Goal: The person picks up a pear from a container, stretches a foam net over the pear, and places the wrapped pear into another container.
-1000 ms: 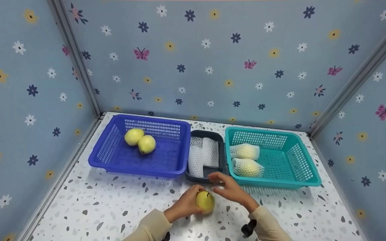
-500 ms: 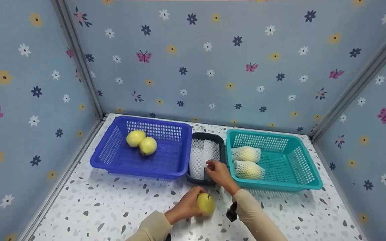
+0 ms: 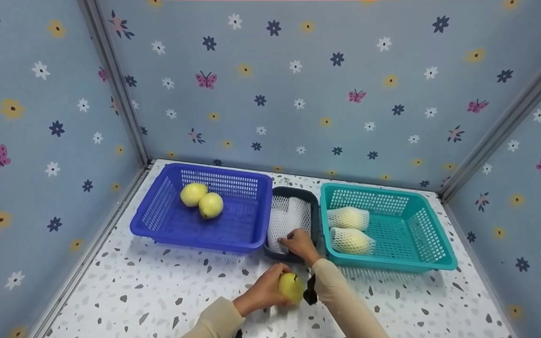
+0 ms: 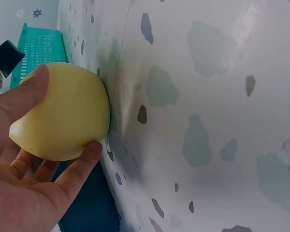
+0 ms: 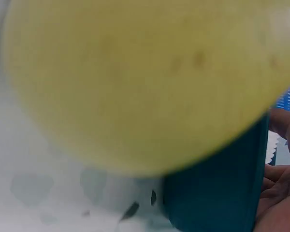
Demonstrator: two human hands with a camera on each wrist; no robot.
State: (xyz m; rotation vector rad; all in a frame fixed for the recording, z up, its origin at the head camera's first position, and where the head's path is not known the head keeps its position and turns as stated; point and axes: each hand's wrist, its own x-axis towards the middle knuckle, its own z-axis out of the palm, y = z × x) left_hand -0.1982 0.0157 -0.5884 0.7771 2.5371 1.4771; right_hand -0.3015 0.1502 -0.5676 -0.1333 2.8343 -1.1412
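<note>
My left hand [image 3: 265, 287] grips a yellow-green pear [image 3: 291, 288] at the table's front; its dark stem shows. Up close in the left wrist view, thumb and fingers lie around the smooth pear [image 4: 72, 113], which sits against the tabletop. My right hand [image 3: 301, 245] reaches over the near end of a small dark tray [image 3: 280, 256], its fingers bent at the ends of white foam fruit nets [image 3: 277, 225]. Whether they pinch a net is hidden. The right wrist view is mostly filled by the pear [image 5: 135, 82], with the right hand [image 5: 282, 188] past the tray's wall.
A blue-purple basket [image 3: 204, 241] with two bare pears [image 3: 211, 205] stands left of the tray. To its right stands a teal basket [image 3: 392, 266] with two pears in foam nets [image 3: 352, 241]. Flower-patterned walls [image 3: 261, 84] enclose the speckled table [image 3: 158, 281].
My right hand has moved from beside the pear forward into the dark tray, its fingers now at the foam nets. My left hand keeps the pear in nearly the same place.
</note>
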